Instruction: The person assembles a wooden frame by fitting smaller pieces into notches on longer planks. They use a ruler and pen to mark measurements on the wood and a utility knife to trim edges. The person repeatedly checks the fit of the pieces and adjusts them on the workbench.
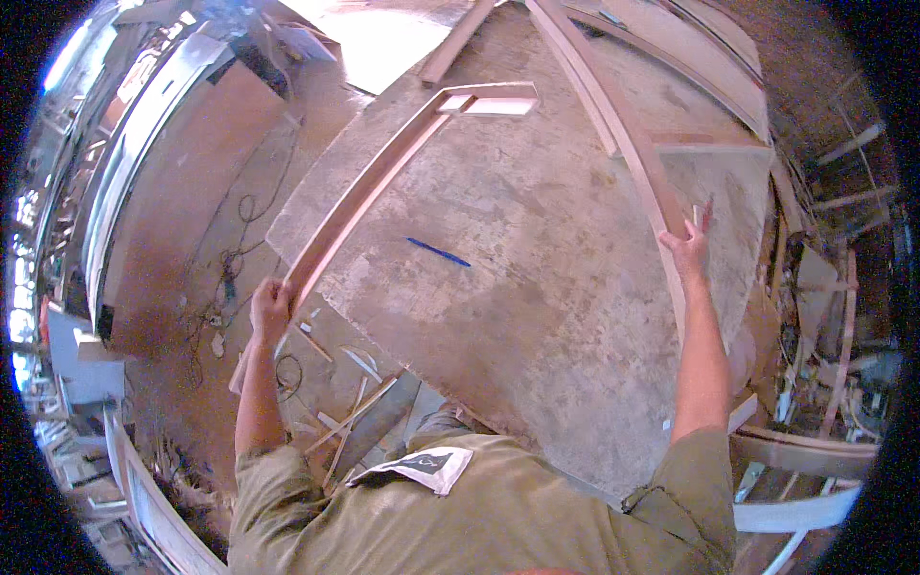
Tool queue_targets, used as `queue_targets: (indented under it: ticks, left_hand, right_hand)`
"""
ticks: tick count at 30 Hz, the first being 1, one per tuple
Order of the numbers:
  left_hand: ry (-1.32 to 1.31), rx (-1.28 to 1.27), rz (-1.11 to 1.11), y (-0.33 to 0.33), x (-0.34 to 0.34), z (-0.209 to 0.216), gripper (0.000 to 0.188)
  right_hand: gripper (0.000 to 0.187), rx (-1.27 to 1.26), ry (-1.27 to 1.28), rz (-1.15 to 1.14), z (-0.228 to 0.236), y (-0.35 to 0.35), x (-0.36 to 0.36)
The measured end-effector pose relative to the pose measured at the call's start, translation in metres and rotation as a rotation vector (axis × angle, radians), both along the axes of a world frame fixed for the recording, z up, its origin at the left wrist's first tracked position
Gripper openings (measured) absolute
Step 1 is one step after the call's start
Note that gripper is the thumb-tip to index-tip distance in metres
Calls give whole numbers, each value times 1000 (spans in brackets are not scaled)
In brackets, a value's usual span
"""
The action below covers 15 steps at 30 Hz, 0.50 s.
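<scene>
My left hand (270, 309) is closed round the near end of a long wooden strip (369, 187). At its far end this strip turns right into a short leg with a small block in the corner. On the right, my right hand (686, 254) grips the edge of a long wooden plank (632, 144), which runs away from me to the far side of the board. Its thumb lies on the plank; the other fingers are partly hidden. Between the two pieces a blue pen (439, 252) lies on the worn board (498, 316).
More wooden strips (671, 57) lie at the far right of the board, and a short strip (458, 43) at its far edge. Cables (230, 259) trail over the floor at left. Offcuts (359, 412) lie near my body. Stacked panels (153, 153) stand at far left.
</scene>
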State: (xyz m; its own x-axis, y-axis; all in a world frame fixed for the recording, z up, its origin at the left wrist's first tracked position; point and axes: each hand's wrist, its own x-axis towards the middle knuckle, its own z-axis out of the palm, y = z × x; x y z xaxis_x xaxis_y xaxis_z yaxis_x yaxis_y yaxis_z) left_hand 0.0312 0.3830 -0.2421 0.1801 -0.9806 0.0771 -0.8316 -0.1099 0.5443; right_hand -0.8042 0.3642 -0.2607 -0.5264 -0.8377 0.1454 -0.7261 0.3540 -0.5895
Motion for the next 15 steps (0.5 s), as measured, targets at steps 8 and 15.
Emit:
queue_targets:
  ticks: [8,15]
  left_hand:
    - [678,326,17,130,25,3,21]
    - [665,424,21,126,-12,28,21]
  right_hand:
    - [81,54,-183,90,-63,-62,-2]
    - [81,-124,484,393,55,-38,108]
